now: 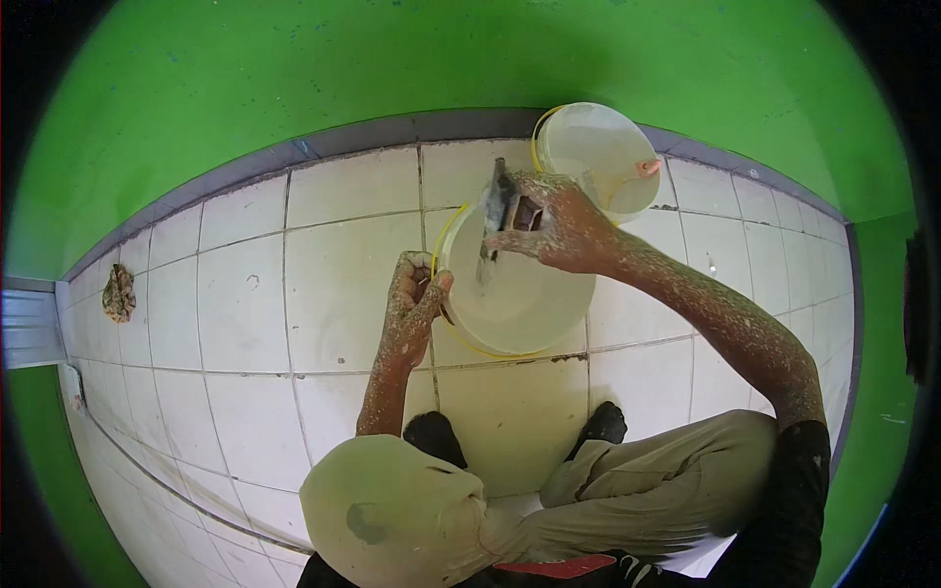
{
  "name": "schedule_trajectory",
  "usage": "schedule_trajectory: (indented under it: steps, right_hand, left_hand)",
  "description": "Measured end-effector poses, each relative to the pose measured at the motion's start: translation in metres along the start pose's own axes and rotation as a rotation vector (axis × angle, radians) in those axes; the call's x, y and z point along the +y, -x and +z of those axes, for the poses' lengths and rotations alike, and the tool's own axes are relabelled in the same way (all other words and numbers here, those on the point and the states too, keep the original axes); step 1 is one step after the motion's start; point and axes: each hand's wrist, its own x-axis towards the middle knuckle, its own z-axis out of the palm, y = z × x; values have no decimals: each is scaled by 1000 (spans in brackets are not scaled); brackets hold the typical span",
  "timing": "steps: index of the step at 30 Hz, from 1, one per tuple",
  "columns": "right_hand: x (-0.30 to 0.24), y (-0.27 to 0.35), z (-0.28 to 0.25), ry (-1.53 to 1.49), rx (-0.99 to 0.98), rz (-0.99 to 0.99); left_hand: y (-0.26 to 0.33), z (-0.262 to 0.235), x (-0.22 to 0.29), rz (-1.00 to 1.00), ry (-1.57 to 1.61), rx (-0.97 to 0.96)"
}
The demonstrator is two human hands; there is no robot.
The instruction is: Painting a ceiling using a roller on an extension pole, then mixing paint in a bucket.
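Observation:
A white bucket (534,318) with a yellow handle stands on the floor in front of me. Fingers of my left hand (417,299) are closed on its left rim. Above its mouth, my right hand (564,220) grips a plastering trowel (498,206) by the handle. The dark grey blade is upright, seen nearly edge-on, with smears on it. Both hands and my right forearm are spattered with pale specks. The bucket looks whitish inside; I cannot tell how full it is.
A second white bucket (578,132) stands behind, near the green wall (392,59), with a pinkish tool end (647,169) at its rim. A crumpled cloth (119,294) lies far left. A dark cable or hose (191,498) crosses the tiles. My feet (436,436) are close to the front bucket.

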Motion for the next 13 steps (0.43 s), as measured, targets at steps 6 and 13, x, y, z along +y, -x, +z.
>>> schedule_trajectory:
  steps: [6, 13]
  right_hand:
    - [9, 20, -29, 53, -93, -66]
    - [-15, 49, -37, -131, -256, 250]
  left_hand:
    - [-5, -8, -14, 10, 98, 133]
    - [-4, -25, -31, 2, 162, 173]
